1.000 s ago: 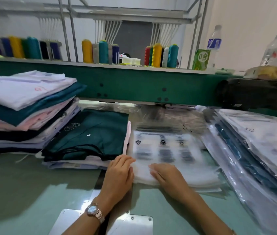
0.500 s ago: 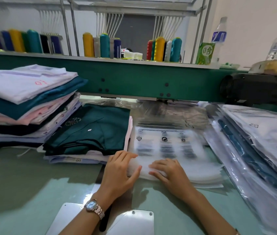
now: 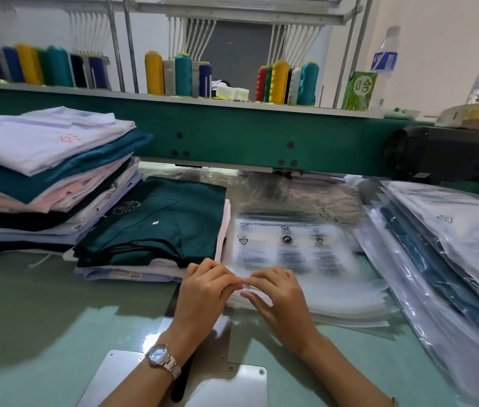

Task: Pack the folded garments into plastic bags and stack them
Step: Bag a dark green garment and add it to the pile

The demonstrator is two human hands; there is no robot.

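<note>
The left hand (image 3: 207, 289) and right hand (image 3: 279, 298) meet fingertip to fingertip at the near edge of a pile of empty bags (image 3: 335, 301). The pile lies flat on the desk (image 3: 41, 318) right under and beyond the hands. Both hands are narrowed: the left's fingers curl in, and the right's thumb and forefinger close against them, pinching the lip of the top bag (image 3: 291, 248). The right hand's other fingers rest on the pile. The bag's print is blurred.

Just left of the left hand lies a low pile of folded garments with a dark green shirt (image 3: 162, 221) on top, touching the bags' left side. Farther left of it stands a taller stack (image 3: 41, 171) of white, teal, pink and dark garments. Right of the right hand, packed bags (image 3: 438, 245) lie in a slanting, overlapping heap.

A watch (image 3: 160, 358) sits on the left wrist, over a metal plate (image 3: 232, 386) set in the desk. Beyond the hands a green beam (image 3: 232, 136) carries thread cones (image 3: 279, 80), a green carton (image 3: 360, 89) and a bottle (image 3: 385, 60).
</note>
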